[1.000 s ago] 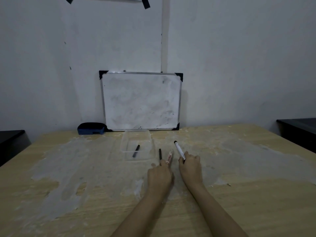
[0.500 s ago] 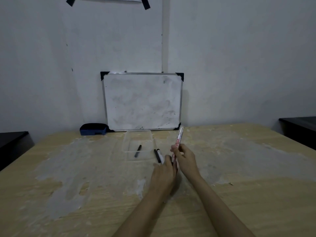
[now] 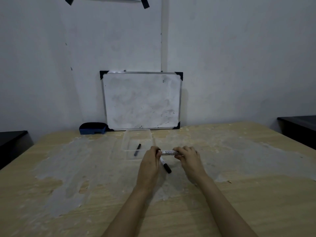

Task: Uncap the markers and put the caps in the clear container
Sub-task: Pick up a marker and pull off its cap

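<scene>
Both hands gripped one marker, ready to pull

The white printed marker (image 3: 169, 153) lay level, long axis left to right, left hand (image 3: 150, 161) closed on one end, right hand (image 3: 186, 155) on the other. The clear plastic container (image 3: 125, 142) sat just far-left, nearer the left hand, one black cap (image 3: 137, 149) inside; a black-capped marker (image 3: 165, 166) lay on the surface below.

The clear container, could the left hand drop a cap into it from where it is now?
Probably yes. The left hand sits just beside the clear container, whose top is open, and nothing lies between them. But its fingers are on the marker that both hands hold.
</scene>
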`<move>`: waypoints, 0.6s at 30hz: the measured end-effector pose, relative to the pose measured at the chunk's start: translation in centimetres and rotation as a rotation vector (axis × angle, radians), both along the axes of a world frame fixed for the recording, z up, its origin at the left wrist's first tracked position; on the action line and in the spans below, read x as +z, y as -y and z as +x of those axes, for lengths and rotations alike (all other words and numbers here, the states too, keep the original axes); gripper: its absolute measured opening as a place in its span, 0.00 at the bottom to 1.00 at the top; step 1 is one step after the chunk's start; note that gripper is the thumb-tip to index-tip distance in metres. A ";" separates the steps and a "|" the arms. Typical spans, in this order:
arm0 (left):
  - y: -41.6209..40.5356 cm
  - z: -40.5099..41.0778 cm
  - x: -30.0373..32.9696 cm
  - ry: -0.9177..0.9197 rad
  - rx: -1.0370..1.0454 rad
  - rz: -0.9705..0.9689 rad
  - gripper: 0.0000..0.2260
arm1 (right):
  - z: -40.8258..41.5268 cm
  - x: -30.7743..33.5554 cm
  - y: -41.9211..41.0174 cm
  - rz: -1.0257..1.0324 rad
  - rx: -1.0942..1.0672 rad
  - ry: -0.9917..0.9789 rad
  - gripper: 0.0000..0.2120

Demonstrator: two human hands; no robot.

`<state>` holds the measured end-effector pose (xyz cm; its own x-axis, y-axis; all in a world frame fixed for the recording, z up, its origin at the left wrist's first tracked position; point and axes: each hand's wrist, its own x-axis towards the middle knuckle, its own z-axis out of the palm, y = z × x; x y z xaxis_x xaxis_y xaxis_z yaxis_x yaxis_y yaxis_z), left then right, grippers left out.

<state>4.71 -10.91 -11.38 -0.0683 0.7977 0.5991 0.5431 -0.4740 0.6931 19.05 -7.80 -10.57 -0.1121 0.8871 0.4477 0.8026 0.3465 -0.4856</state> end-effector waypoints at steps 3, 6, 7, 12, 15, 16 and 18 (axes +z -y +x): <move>-0.2 -0.9 0.3 -0.288 0.083 0.132 0.06 | 0.1 0.0 0.0 -0.031 0.040 0.010 0.10; -0.7 -1.0 0.3 -0.454 0.184 0.186 0.05 | -0.3 0.0 0.1 0.013 0.036 0.040 0.10; -0.7 -1.1 0.3 -0.448 0.199 0.180 0.06 | -0.4 0.0 0.2 0.043 0.019 0.055 0.10; -1.1 -0.6 0.0 -0.157 0.167 -0.079 0.15 | -1.1 0.1 0.6 0.231 -0.033 0.087 0.08; -1.5 -0.7 0.0 0.325 0.155 -0.336 0.19 | -0.7 -0.1 0.5 0.331 -0.132 0.103 0.13; -1.7 -1.4 -0.2 0.429 0.192 -0.401 0.19 | -0.2 -0.3 0.4 0.331 -0.170 0.074 0.13; -1.8 -2.7 -0.5 0.339 0.244 -0.415 0.19 | 0.9 -0.7 0.2 0.302 -0.217 0.034 0.11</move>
